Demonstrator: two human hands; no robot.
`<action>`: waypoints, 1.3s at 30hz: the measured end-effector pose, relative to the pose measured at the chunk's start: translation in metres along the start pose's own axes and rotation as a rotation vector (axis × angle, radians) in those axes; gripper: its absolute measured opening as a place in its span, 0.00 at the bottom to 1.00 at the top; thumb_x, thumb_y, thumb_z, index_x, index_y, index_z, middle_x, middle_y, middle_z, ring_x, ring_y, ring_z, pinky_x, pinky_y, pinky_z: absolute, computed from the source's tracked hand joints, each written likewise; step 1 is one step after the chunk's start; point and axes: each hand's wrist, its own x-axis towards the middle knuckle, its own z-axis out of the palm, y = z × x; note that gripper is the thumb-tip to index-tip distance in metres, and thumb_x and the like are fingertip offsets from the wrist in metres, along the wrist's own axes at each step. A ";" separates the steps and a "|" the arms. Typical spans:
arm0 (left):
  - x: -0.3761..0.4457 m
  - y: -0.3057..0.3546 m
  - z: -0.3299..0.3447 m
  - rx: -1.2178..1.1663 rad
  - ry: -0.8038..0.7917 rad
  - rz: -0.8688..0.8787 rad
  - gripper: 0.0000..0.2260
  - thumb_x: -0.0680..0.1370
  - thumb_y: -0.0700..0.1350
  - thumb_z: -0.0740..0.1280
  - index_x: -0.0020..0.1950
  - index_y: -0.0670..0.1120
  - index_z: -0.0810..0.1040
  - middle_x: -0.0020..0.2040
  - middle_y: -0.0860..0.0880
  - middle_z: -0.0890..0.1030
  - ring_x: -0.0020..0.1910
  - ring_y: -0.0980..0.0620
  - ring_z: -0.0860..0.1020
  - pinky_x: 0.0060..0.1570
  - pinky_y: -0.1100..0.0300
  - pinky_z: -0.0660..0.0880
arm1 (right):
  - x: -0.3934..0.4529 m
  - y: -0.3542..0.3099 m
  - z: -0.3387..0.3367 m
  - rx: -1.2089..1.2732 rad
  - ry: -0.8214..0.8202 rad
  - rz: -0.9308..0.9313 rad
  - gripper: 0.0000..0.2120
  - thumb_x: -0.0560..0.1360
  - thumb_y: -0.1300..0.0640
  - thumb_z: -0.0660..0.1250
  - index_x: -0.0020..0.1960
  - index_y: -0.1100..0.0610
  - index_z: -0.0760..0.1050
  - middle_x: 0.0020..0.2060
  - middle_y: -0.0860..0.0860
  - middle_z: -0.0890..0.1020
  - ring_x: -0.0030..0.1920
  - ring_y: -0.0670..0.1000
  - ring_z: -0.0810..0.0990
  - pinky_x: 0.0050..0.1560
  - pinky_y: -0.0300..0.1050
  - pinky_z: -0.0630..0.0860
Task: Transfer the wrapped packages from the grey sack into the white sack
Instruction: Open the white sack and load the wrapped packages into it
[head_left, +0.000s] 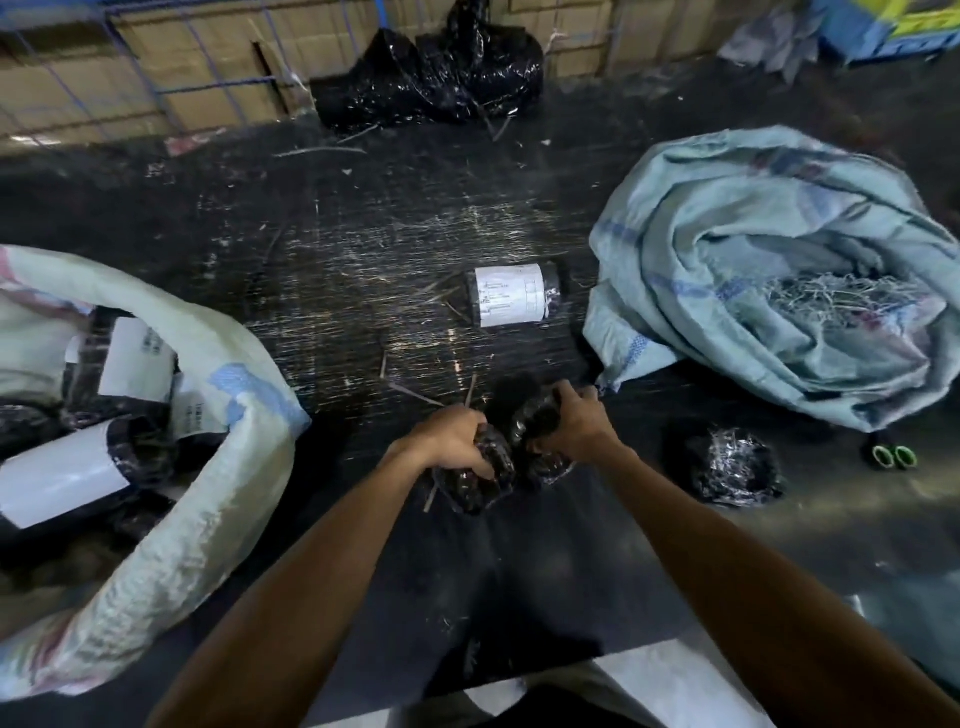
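Note:
My left hand (453, 435) grips one black wrapped package (475, 480) on the dark floor. Right beside it my right hand (570, 423) grips another black wrapped package (540, 415); the two touch. A third package with a white label (511, 295) lies alone farther out at the centre. A further black package (730, 467) lies to the right of my right arm. The grey sack (753, 270) lies crumpled and open at the right, showing loose threads inside. At the left, the white sack (208, 426) stands open and holds several labelled black packages (78, 462).
A large black plastic bundle (431, 73) sits at the back against cardboard boxes (156, 67) behind a blue wire frame. Two small green rings (893, 457) lie at the right. Straw-like scraps litter the scratched black floor (337, 234).

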 end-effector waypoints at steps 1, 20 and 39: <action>-0.010 -0.006 -0.011 -0.085 0.048 0.003 0.17 0.66 0.52 0.80 0.48 0.48 0.79 0.43 0.51 0.81 0.42 0.51 0.79 0.37 0.59 0.71 | -0.002 -0.006 -0.001 0.103 0.027 -0.012 0.39 0.62 0.52 0.82 0.66 0.53 0.64 0.60 0.58 0.73 0.62 0.61 0.74 0.63 0.55 0.75; -0.327 -0.259 -0.110 -1.203 0.976 -0.216 0.14 0.75 0.40 0.72 0.60 0.41 0.80 0.50 0.44 0.85 0.41 0.50 0.84 0.40 0.57 0.82 | -0.108 -0.337 0.066 0.694 -0.669 -0.390 0.26 0.69 0.57 0.77 0.65 0.55 0.75 0.57 0.53 0.84 0.56 0.53 0.84 0.47 0.44 0.82; -0.224 -0.249 -0.121 -0.238 1.155 -0.283 0.14 0.76 0.38 0.65 0.59 0.51 0.80 0.65 0.44 0.73 0.60 0.44 0.76 0.62 0.48 0.73 | -0.090 -0.332 0.110 -0.458 0.022 -0.676 0.24 0.77 0.54 0.65 0.72 0.51 0.68 0.73 0.55 0.65 0.72 0.58 0.67 0.71 0.55 0.66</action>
